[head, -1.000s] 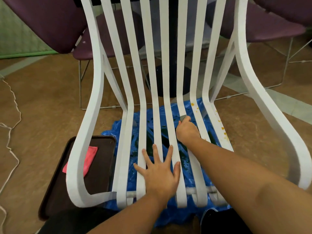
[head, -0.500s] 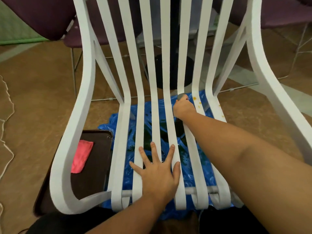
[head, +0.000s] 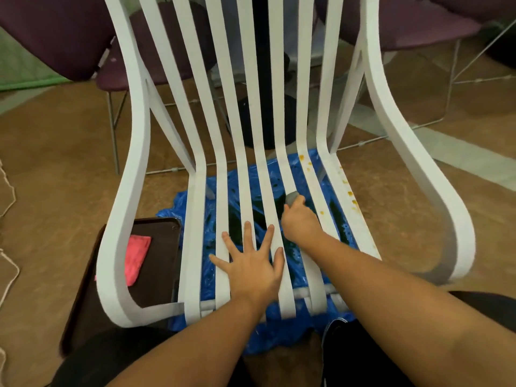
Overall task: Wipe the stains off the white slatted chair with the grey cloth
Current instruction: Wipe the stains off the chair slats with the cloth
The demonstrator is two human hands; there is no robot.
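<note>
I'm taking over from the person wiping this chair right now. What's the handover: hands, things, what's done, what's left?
Left hand: open, pressed flat on the seat slats of the white slatted chair.
Right hand: grips the grey cloth on a slat right of centre.
Done: left and middle slats show no stains.
Left: orange stains on the two rightmost slats, up to the seat's bend.
Nearby: pink cloth on a dark tray; blue plastic sheet under the chair.
</note>
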